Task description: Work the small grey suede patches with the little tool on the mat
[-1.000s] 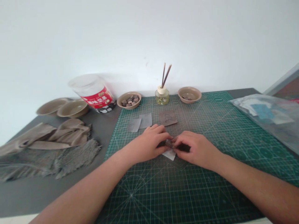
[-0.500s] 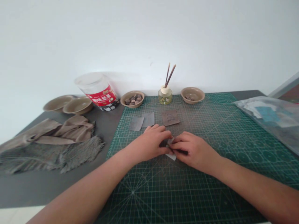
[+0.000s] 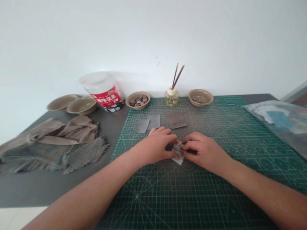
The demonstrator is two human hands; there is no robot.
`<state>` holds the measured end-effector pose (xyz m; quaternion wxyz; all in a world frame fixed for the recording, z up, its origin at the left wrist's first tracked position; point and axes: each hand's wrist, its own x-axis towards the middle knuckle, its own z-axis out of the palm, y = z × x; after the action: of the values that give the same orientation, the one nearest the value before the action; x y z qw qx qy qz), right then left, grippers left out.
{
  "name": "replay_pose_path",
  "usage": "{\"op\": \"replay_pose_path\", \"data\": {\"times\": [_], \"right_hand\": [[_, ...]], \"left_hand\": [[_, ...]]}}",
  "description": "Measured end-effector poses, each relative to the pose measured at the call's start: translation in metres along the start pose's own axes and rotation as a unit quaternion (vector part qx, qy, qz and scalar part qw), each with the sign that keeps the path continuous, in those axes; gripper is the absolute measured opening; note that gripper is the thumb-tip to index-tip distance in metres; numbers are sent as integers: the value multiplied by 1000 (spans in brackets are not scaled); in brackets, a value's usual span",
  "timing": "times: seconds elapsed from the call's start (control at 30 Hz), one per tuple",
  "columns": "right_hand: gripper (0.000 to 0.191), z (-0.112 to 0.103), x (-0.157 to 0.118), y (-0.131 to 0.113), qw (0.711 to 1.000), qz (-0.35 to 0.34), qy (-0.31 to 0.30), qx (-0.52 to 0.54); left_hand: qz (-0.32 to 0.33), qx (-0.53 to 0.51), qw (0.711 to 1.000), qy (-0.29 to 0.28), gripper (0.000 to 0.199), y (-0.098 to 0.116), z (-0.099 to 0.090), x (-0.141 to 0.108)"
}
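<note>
Centrally on the green gridded cutting mat (image 3: 203, 204), a pale creased scrap (image 3: 177, 154) is pinched between the left hand (image 3: 155, 147) and the right hand (image 3: 203, 151). Both grips are closed on it, with the fingertips brought together. A dark strip (image 3: 192, 151) is held under the right fingers, and a dark piece (image 3: 169, 146) is seen by the left thumb; their material cannot be told.

Farther along the mat, two thin grey swatches (image 3: 147, 124) lie flat, with a brown marked piece (image 3: 177, 120) just to their right. Near the far edge stand a tan bowl of dark chunks (image 3: 137, 100), a glass reed diffuser (image 3: 171, 98) and a second tan bowl (image 3: 200, 97). On the grey desk (image 3: 48, 188) at left, a rumpled taupe cloth (image 3: 72, 132) lies against a frayed grey cloth (image 3: 48, 158). A clear plastic bag (image 3: 278, 123) overlaps the mat's right edge. Gridded mat extends nearer than the hands.
</note>
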<state>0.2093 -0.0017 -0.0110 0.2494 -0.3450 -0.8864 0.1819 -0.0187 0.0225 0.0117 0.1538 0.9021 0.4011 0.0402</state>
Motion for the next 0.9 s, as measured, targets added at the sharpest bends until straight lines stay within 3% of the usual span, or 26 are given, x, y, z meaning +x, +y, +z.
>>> {"op": "replay_pose_path", "data": {"times": [0.9], "right_hand": [[10,0,-1,2,999,-48,-6,20]], "left_hand": [[-21,-17,1000,-1,42,-1,1,1]]}}
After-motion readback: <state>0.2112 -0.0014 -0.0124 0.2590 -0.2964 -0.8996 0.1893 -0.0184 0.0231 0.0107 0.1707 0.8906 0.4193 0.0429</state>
